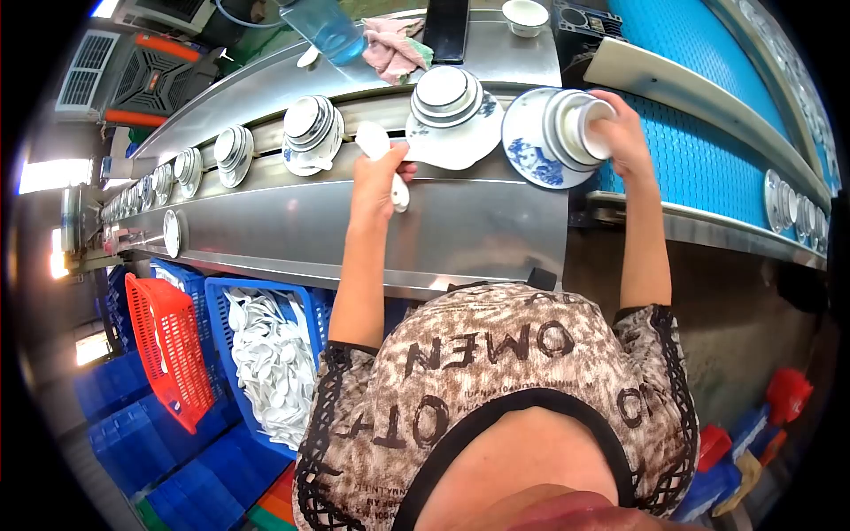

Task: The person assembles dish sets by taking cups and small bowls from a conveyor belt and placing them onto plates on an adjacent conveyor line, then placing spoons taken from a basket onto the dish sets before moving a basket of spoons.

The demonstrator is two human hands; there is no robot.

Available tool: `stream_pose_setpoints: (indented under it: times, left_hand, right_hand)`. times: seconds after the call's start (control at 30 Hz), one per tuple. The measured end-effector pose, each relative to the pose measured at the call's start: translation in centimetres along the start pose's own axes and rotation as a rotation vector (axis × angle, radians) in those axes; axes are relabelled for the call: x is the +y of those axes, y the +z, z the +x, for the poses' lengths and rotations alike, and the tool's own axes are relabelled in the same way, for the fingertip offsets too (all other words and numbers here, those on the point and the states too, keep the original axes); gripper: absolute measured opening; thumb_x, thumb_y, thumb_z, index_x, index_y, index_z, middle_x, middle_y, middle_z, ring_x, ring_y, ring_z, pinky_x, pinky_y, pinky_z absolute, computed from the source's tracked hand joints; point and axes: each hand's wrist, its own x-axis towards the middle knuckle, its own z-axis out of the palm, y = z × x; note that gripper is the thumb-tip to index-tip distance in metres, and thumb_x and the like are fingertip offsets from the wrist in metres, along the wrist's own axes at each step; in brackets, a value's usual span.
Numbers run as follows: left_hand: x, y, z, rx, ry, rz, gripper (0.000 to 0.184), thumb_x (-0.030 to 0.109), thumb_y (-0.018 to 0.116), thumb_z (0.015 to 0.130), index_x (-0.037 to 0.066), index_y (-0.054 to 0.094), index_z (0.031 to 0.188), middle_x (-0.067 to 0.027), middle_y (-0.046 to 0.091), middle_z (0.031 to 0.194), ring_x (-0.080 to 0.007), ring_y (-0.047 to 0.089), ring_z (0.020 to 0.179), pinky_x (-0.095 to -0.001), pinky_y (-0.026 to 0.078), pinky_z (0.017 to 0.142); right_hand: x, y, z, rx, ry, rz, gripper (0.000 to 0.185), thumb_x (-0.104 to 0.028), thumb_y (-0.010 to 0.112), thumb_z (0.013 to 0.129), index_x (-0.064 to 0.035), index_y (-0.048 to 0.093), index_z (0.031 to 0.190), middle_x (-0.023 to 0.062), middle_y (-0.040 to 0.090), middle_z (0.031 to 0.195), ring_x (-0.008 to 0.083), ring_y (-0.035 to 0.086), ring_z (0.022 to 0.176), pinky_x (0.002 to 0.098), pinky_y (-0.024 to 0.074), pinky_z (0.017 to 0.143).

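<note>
My left hand (381,181) is closed around white ceramic soup spoons (372,139). White ends stick out above and below the fist, and how many spoons it holds is hidden. It is just left of a stack of white bowls (443,93) on a plate (474,146). At the right, my right hand (622,137) grips a white cup (586,133), its fingers reaching into the mouth. The cup tilts to the right, together with a bowl (556,128) against it, over a blue-patterned plate (536,164).
More stacked place settings (310,128) line the conveyor to the left. A blue basket (305,305) full of spoons and a red basket (168,354) stand below. A bottle (328,35), pink cloth (394,49), phone (445,31) and small bowl (525,16) lie behind. A blue belt (682,146) runs right.
</note>
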Motion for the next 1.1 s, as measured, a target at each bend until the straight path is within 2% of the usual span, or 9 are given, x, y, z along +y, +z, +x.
stream_pose_setpoints:
  times: [0.23,0.27,0.3,0.43,0.53,0.63,0.77,0.9,1.1]
  left_hand:
    - [0.3,-0.1,-1.4,0.183,0.149,0.358,0.022,0.010,0.060,0.074,-0.004,0.054,0.090,-0.0103,0.060,0.076,-0.0153,0.061,0.062,-0.0260,0.047,0.050]
    - [0.5,-0.8,-1.6,0.221,0.127,0.452,0.046,0.012,0.062,0.073,-0.003,0.047,0.114,-0.0090,0.057,0.085,-0.0118,0.057,0.063,-0.0235,0.045,0.051]
    - [0.2,-1.4,-2.2,0.270,0.207,0.402,0.029,0.014,0.062,0.074,-0.003,0.058,0.097,-0.0056,0.057,0.070,-0.0103,0.055,0.058,-0.0250,0.046,0.050]
    - [-0.7,-3.7,-3.4,0.207,0.146,0.345,0.025,0.016,0.061,0.078,0.002,0.059,0.099,0.0027,0.046,0.061,-0.0055,0.037,0.048,-0.0205,0.028,0.041]
    - [-1.3,-5.2,-4.3,0.081,0.078,0.126,0.036,0.032,0.045,0.089,0.003,0.053,0.107,0.0020,0.042,0.059,-0.0067,0.036,0.047,-0.0210,0.029,0.042]
    - [-1.3,-5.7,-5.0,-0.056,0.008,-0.096,0.054,0.049,0.028,0.091,0.003,0.046,0.115,-0.0006,0.044,0.059,-0.0087,0.037,0.047,-0.0207,0.029,0.043]
    - [-0.9,-4.0,-5.7,-0.049,0.010,-0.165,0.054,0.049,0.028,0.091,0.004,0.046,0.116,-0.0015,0.046,0.061,-0.0098,0.039,0.049,-0.0210,0.030,0.044]
    - [-1.9,-4.0,-4.1,-0.070,-0.016,-0.174,0.046,0.043,0.032,0.091,0.004,0.048,0.110,-0.0025,0.049,0.064,-0.0109,0.042,0.052,-0.0220,0.033,0.047]
    - [-2.3,-1.6,-2.7,-0.135,0.015,0.140,0.012,0.015,0.052,0.084,0.005,0.049,0.090,-0.0003,0.050,0.066,-0.0075,0.044,0.053,-0.0212,0.035,0.047]
  right_hand:
    - [1.9,4.0,2.3,-0.061,0.044,-0.200,0.038,-0.004,0.056,0.069,0.0028,0.053,0.106,0.0119,0.059,0.096,0.0184,0.055,0.087,0.0282,0.0447,0.075]
    - [1.8,4.0,1.7,-0.129,0.080,-0.151,0.036,-0.012,0.059,0.075,0.0024,0.052,0.108,0.0119,0.059,0.099,0.0177,0.055,0.088,0.0292,0.0448,0.075]
    - [2.5,3.7,1.8,-0.179,0.133,-0.133,0.036,-0.020,0.057,0.080,0.0022,0.053,0.108,0.0117,0.059,0.101,0.0176,0.055,0.089,0.0299,0.0440,0.077]
    - [0.2,-1.3,-0.6,-0.245,-0.102,-0.183,0.040,-0.032,0.052,0.084,-0.0004,0.054,0.109,0.0107,0.059,0.103,0.0183,0.051,0.097,0.0289,0.0399,0.084]
    - [1.5,-10.9,0.3,0.198,-0.346,-0.473,0.032,-0.025,0.057,0.081,-0.0024,0.060,0.104,0.0076,0.062,0.099,0.0164,0.057,0.088,0.0281,0.0444,0.080]
    - [3.2,-23.9,0.1,0.810,-0.229,-1.063,0.029,-0.020,0.059,0.077,-0.0052,0.060,0.102,0.0171,0.061,0.097,0.0335,0.057,0.092,0.0380,0.0458,0.079]
    - [4.3,-35.4,-3.1,0.926,0.058,-1.477,0.034,-0.032,0.054,0.080,-0.0034,0.054,0.098,0.0171,0.058,0.099,0.0346,0.055,0.094,0.0457,0.0419,0.082]
    - [6.1,-33.9,-2.9,0.755,0.206,-1.482,0.038,-0.035,0.052,0.081,-0.0020,0.056,0.097,0.0206,0.058,0.100,0.0379,0.053,0.095,0.0449,0.0417,0.081]
    - [4.0,-22.0,-6.3,0.536,-0.170,-1.380,0.039,-0.032,0.052,0.083,-0.0049,0.054,0.110,0.0197,0.059,0.096,0.0350,0.056,0.090,0.0430,0.0429,0.076]
